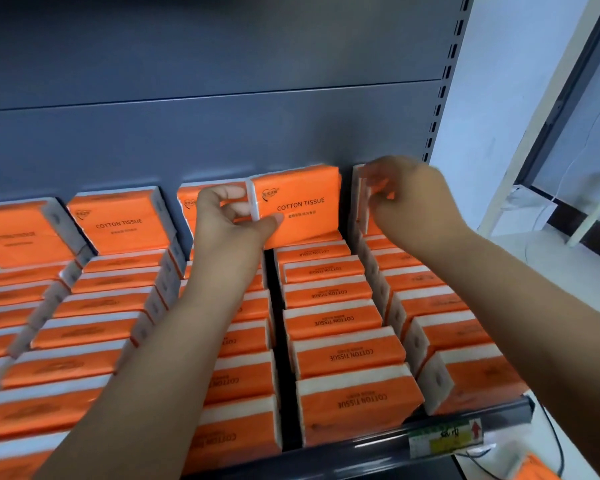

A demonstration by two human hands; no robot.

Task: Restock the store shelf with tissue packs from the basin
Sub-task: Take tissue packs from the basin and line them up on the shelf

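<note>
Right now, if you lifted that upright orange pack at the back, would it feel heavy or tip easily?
Probably light: the left hand pinches the upright pack with just thumb and fingers. It's likely soft, since its wrapped corners look rounded. It may tip, as it seems to stand on a narrow edge behind the row of packs.

1. The shelf is evenly, softly lit, brightest toward the window at right.
2. The right hand is smeared by motion blur.
3. Left-edge tissue packs are softened and bowed.
</note>
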